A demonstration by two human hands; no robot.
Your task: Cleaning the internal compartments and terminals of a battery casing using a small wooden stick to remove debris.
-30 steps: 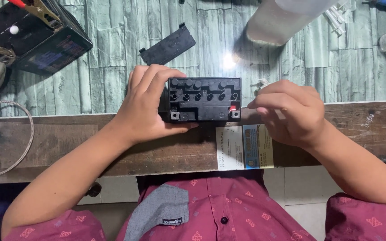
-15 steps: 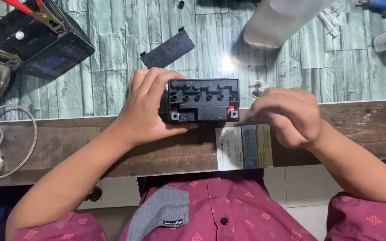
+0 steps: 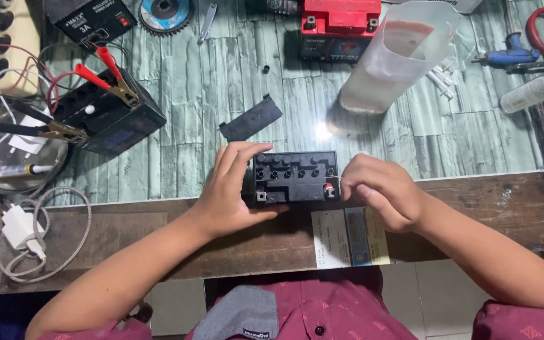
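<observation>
Small black battery [image 3: 294,177], open-topped, at desk [image 3: 448,208] front edge: left hand [image 3: 231,189] clasps its 9 o'clock side, right hand [image 3: 382,192] pinches a thin pin at its red terminal; likely dense, rigid, best gripped by flat sides.

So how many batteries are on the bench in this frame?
3. A black battery sits at the front edge, held by the left hand. A second black battery with clamps is at far left. A red-topped battery is at the back. Others may lie out of view.
</observation>
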